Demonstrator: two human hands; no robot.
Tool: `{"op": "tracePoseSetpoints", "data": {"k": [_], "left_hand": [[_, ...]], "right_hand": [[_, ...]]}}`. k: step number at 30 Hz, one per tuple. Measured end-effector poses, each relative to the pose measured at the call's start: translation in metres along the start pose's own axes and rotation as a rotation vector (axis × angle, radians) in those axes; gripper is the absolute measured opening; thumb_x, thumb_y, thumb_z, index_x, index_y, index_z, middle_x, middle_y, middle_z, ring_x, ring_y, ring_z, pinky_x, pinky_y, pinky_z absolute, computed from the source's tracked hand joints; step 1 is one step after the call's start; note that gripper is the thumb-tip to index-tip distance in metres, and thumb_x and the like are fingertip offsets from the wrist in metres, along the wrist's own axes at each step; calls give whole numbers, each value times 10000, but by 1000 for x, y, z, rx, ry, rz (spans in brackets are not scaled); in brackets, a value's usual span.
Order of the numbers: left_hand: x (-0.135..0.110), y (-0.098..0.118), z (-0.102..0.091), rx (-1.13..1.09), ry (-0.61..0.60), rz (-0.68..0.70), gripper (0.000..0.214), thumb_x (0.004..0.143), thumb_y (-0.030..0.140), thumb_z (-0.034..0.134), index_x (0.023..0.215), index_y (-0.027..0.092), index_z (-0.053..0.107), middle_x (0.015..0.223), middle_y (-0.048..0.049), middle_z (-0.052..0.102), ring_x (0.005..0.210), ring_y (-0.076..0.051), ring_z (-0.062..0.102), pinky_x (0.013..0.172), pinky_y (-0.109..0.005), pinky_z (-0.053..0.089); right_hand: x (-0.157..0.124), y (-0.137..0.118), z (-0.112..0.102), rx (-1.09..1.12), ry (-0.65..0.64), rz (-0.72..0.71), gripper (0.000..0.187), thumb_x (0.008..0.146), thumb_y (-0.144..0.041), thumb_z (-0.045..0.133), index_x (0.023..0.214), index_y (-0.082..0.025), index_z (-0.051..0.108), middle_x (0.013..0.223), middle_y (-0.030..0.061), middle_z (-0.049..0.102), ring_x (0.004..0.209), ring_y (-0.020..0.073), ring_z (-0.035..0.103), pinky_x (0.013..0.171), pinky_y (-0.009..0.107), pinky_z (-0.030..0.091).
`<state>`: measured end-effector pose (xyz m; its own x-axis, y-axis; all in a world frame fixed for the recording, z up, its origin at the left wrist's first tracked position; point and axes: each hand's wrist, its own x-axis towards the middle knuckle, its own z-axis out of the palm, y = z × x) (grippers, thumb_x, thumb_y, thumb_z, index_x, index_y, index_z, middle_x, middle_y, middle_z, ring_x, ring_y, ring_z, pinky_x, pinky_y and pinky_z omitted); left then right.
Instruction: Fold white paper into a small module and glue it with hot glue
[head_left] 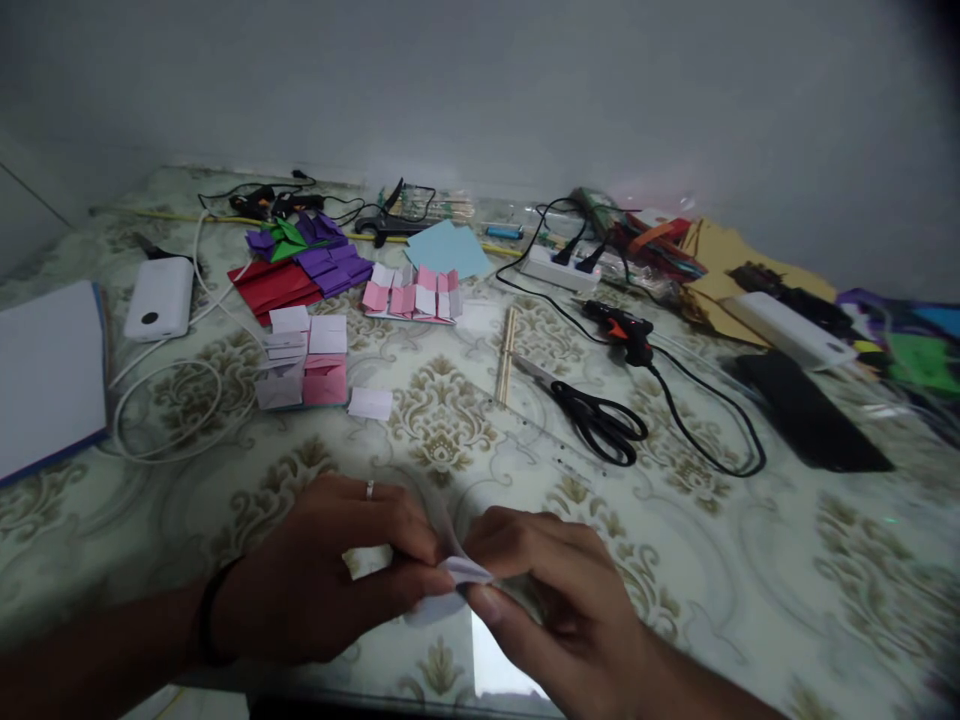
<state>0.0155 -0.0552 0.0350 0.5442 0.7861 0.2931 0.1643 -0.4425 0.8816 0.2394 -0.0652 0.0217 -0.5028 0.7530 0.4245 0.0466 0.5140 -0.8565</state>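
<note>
Evidently, we work at a patterned table (712,560), with our left hand (322,565) and right hand (562,575) close together over its near side, both pinched tight at thumb and forefinger. Beyond them lies a pink-and-white set of folded papers (325,380). Smallest is the white paper (468,571) clamped between those fingertips, bent and partly hidden. We judge the step to be folding it; the next move probably calls for lining up its edges, then pressing a firm crease.
</note>
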Motion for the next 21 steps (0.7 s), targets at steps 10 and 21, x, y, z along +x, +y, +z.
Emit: {"op": "tracePoseSetpoints", "data": {"k": [10,21], "left_hand": [[-4,-3,5,-41,-69,-40,128,947,204,682,822,227,693,716,31,721,635,-112,687,630,-207,535],[-2,-4,3,42,-42,32,149,978,211,659,838,200,709,738,20,701,628,-91,663,623,-175,518]], "right_hand": [[-2,2,2,15,-23,-24,130,911,-88,616,847,-200,604,700,-5,597,615,111,526,556,235,400],[-2,5,3,-9,4,-48,121,903,-84,638,902,-202,611,739,2,637,639,122,576,559,238,442]]}}
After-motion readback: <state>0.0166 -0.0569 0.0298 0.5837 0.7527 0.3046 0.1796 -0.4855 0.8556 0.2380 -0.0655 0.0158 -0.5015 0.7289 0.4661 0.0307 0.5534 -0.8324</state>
